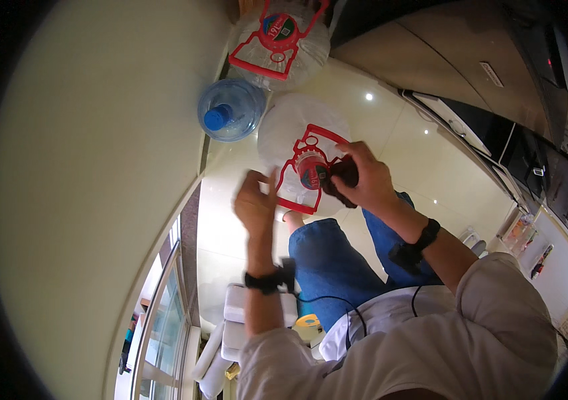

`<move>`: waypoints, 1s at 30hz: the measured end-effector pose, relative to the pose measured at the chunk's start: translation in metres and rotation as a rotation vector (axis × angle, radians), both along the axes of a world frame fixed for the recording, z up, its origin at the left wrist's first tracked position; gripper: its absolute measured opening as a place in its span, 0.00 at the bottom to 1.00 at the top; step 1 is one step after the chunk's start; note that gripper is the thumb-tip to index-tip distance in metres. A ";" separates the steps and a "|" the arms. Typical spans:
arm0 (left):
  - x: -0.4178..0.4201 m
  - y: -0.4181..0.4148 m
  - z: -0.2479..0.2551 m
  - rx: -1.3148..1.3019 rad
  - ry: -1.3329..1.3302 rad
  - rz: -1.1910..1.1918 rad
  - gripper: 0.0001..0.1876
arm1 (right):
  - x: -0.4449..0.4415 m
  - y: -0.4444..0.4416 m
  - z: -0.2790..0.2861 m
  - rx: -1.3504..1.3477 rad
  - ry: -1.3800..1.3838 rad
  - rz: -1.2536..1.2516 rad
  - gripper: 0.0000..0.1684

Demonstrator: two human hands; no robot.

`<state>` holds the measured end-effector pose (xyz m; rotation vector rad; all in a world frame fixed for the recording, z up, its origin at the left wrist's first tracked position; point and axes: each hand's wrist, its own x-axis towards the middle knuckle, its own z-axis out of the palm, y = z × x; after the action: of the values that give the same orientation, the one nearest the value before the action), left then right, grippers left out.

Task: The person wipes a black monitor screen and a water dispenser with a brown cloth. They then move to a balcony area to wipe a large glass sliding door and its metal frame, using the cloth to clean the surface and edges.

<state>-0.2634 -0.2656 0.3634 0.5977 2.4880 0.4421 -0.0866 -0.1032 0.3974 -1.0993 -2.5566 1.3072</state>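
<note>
A large clear water bottle (284,122) stands before me on the floor. Its red cap (310,175) bears printing, and a red plastic carrying handle (298,206) spreads around the neck. My right hand (371,182) grips a dark brown cloth (345,175) against the right side of the cap. At the handle's left end is my left hand (255,205), blurred, with one finger raised beside the red plastic. Whether it touches the handle cannot be made out. Both wrists wear black straps with small devices.
Beyond stand a blue water jug (236,112) and another clear bottle with a red handle (259,67). A pale wall (104,125) rises on the left. Dark cabinets (444,55) line the right. Behind me are a light padded seat (234,302) and a sliding glass door (166,305).
</note>
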 end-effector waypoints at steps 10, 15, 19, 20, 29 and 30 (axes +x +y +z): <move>0.073 0.054 0.018 -0.239 0.004 -0.216 0.37 | -0.012 0.046 -0.004 -0.052 -0.226 0.163 0.26; 0.068 0.033 0.018 -0.157 0.239 -0.542 0.37 | -0.012 0.049 -0.012 -0.070 -0.243 0.147 0.23; 0.078 0.043 0.015 -0.242 0.116 -0.445 0.38 | -0.011 0.044 -0.015 -0.038 -0.229 0.088 0.21; 0.083 0.047 0.007 -0.295 0.091 -0.425 0.39 | -0.012 0.042 -0.016 -0.009 -0.222 0.091 0.21; 0.056 0.038 0.001 -0.116 0.442 -0.815 0.40 | -0.018 0.042 -0.027 0.043 -0.284 0.076 0.20; 0.053 0.038 0.009 -0.207 0.286 -0.802 0.46 | -0.018 0.041 -0.028 0.035 -0.297 0.078 0.21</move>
<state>-0.2108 -0.2275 0.3726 1.5492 2.2430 -0.2210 -0.1049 -0.0624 0.3692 -1.2865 -2.8466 1.1891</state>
